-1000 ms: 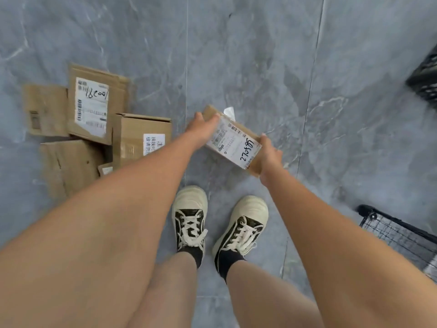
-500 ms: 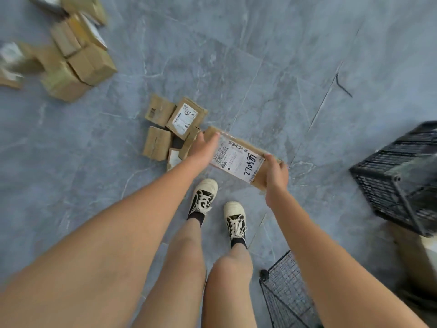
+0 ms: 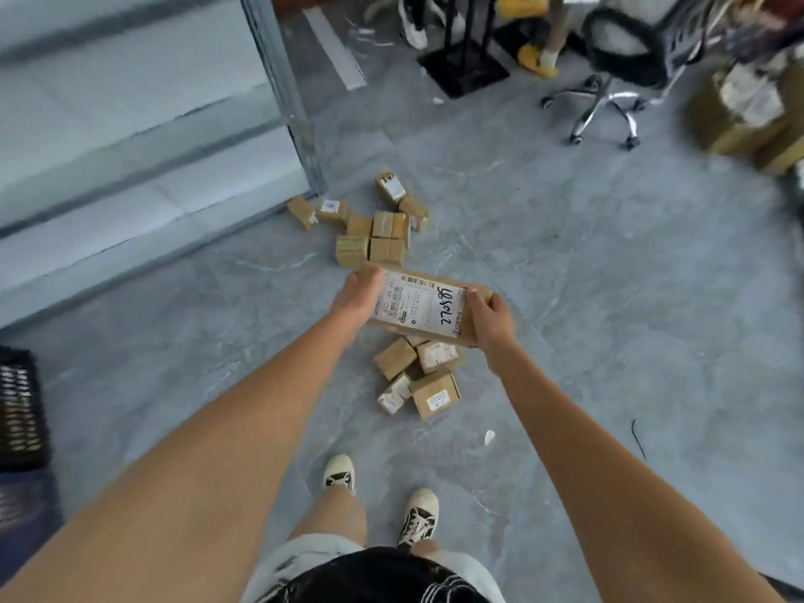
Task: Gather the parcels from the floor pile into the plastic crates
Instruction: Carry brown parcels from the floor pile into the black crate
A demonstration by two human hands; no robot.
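I hold a flat brown parcel (image 3: pixel 424 304) with a white shipping label in front of me at waist height. My left hand (image 3: pixel 356 293) grips its left end and my right hand (image 3: pixel 489 317) grips its right end. Below it on the grey floor lie several small cardboard parcels (image 3: pixel 420 378). A second cluster of parcels (image 3: pixel 374 228) lies farther away near a shelf leg. A black plastic crate (image 3: pixel 19 411) shows at the left edge, partly cut off.
A metal shelving unit (image 3: pixel 143 124) fills the upper left. An office chair (image 3: pixel 618 67) on castors, a black stand base (image 3: pixel 463 69) and stacked boxes (image 3: pixel 752 111) crowd the far right. My two feet (image 3: pixel 378 498) stand on the grey tiled floor.
I have straightened up and turned; the view rose from the floor to the room. The wire baskets on the right left the view. Both hands kept hold of the labelled parcel.
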